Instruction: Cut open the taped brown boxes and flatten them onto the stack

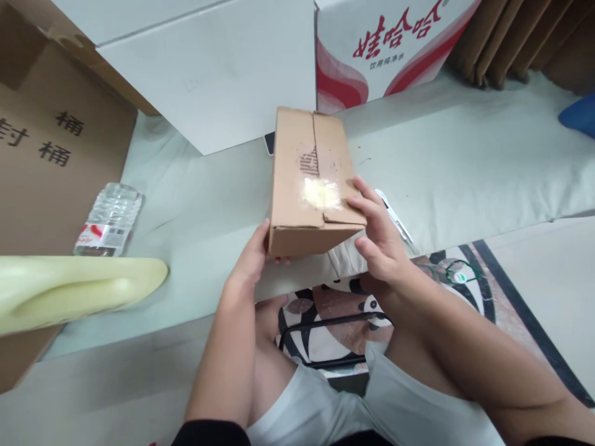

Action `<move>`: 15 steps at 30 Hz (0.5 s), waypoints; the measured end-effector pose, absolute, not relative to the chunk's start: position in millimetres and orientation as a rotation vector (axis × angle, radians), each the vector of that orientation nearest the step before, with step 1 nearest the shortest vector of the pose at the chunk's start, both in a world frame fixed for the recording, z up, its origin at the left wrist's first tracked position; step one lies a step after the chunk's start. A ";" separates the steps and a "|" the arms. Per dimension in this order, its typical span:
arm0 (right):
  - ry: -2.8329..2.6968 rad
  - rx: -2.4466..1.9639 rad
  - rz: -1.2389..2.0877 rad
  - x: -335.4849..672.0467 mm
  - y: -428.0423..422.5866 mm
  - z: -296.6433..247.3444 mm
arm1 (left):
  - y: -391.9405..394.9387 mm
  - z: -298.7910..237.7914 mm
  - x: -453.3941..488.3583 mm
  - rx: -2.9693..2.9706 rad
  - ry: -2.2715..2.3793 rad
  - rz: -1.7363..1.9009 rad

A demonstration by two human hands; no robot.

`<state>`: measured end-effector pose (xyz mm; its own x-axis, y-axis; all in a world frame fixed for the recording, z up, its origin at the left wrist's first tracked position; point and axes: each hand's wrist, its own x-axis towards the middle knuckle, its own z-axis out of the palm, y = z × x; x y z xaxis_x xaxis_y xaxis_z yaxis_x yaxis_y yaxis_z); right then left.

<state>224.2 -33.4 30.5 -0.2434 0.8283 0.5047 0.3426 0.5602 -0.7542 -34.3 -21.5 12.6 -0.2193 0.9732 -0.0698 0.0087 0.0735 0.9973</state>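
A small brown cardboard box (302, 186) is tilted toward me at the front of the cloth-covered table, its flaps shut, with a shiny patch of tape and dark marks on top. My left hand (255, 254) grips its lower left corner, thumb at the side and fingertips showing underneath. Against its right side, my right hand (379, 232) steadies the box with the fingers on the edge; the thumb stands apart from the cardboard. Just beyond that hand lies a slim white tool (393, 214), which looks like a box cutter and is partly hidden.
White cartons (260, 68) stand behind the box, one with red lettering (395, 37). At left are a large brown carton (60, 179), a clear water bottle (109, 217) and a pale yellow object (83, 288). Folded cardboard (506, 37) and something blue (579, 116) are at right.
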 end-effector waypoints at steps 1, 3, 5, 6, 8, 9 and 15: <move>-1.802 -0.967 0.634 225.1 -32.3 30.5 | -22.0 14.4 -32.4 1.075 1.431 1.230; -1.764 -0.978 0.654 226.9 -30.1 31.3 | -20.9 17.9 -30.6 1.119 1.489 1.039; -1.759 -1.016 0.663 228.4 -28.1 33.8 | -18.0 20.4 -30.7 1.160 1.602 0.946; -1.775 -1.032 0.663 229.0 -27.2 35.5 | -16.5 21.3 -30.9 1.166 1.670 1.004; -1.837 -1.033 0.675 229.5 -25.8 39.2 | -14.8 22.8 -31.0 1.156 1.719 1.317; -1.873 -1.009 0.692 229.2 -25.3 40.9 | -15.1 23.6 -30.3 1.152 1.660 1.523; -1.990 -0.909 0.770 221.7 -29.0 43.5 | -27.1 25.3 -10.1 1.712 1.114 1.771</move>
